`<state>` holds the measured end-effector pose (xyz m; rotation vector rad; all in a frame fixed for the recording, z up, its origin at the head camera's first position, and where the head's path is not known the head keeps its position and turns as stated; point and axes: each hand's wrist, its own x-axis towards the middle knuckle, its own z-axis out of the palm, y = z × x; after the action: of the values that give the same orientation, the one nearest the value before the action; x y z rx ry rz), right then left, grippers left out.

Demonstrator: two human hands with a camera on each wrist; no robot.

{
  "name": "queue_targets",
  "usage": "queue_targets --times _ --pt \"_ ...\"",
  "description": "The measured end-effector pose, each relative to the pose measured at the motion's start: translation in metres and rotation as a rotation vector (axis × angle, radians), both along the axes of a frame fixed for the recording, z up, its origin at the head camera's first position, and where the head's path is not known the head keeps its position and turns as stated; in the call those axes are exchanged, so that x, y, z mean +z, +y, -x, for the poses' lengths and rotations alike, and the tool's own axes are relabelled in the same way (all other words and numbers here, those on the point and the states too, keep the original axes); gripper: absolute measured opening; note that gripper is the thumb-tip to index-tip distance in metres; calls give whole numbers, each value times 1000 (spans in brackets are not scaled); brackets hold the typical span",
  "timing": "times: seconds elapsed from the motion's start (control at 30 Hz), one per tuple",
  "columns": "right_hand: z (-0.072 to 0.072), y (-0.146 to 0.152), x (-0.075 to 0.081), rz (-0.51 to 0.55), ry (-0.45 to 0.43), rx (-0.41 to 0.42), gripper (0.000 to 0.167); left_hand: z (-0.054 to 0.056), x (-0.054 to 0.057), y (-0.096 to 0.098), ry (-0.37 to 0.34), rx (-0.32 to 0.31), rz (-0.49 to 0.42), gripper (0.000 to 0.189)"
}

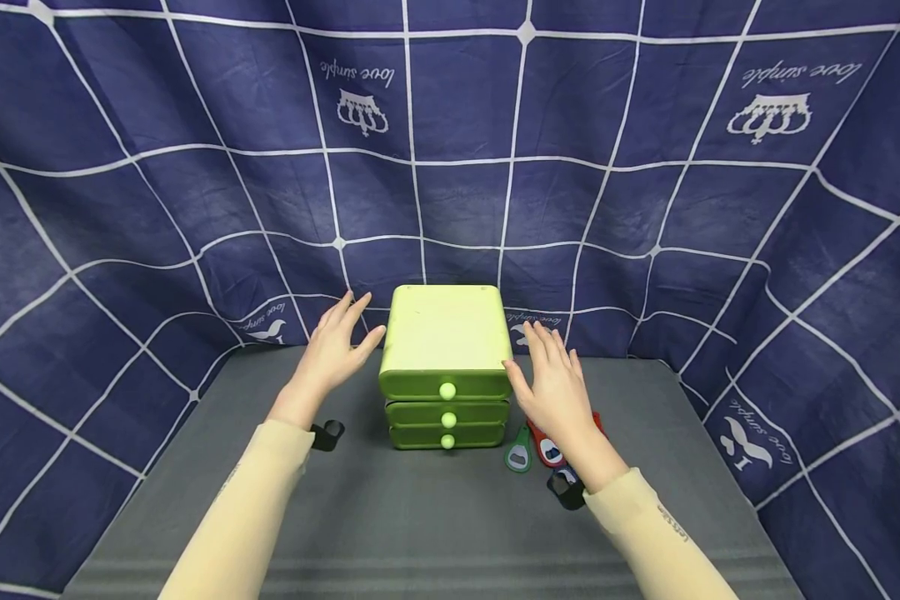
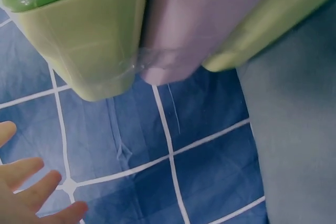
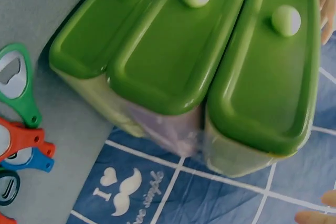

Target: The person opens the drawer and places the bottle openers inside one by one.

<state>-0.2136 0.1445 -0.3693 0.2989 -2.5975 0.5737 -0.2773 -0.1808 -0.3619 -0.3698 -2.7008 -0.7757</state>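
A small chest of drawers with a pale yellow-green top stands in the middle of the table. It has three green drawer fronts, each with a round knob. The right wrist view shows all three drawer fronts; the left wrist view shows a lilac section between yellow-green ones. My left hand, fingers spread, is at the chest's left, thumb tip close to its side. On the other side, my right hand has its fingers extended, with the thumb overlapping the chest's top right corner. Neither hand holds anything.
Several bottle openers lie right of the chest, among them a green one, a red one and a blue one. Black pieces show beside the left wrist and right wrist. A blue checked cloth hangs behind the grey table.
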Motion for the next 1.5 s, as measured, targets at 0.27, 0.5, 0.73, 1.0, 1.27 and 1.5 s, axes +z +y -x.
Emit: queue_targets --times 0.27,0.5,0.73,1.0,1.27,1.5 --pt "-17 -21 0 102 121 54 47 1 -2 7 -71 -62 -127 61" --pt "-22 -36 -7 169 91 93 40 -2 -7 16 -77 -95 -173 57" --pt "-27 -54 -20 421 -76 158 15 2 -11 19 -190 -104 -282 53" --pt "-21 -68 -41 787 -443 215 25 4 -18 18 -293 -129 -360 52" --pt "-12 -78 -55 987 -701 219 44 5 -20 16 -315 -124 -374 54" --pt "-6 -85 -62 1104 -793 242 54 5 -20 15 -327 -125 -375 55"
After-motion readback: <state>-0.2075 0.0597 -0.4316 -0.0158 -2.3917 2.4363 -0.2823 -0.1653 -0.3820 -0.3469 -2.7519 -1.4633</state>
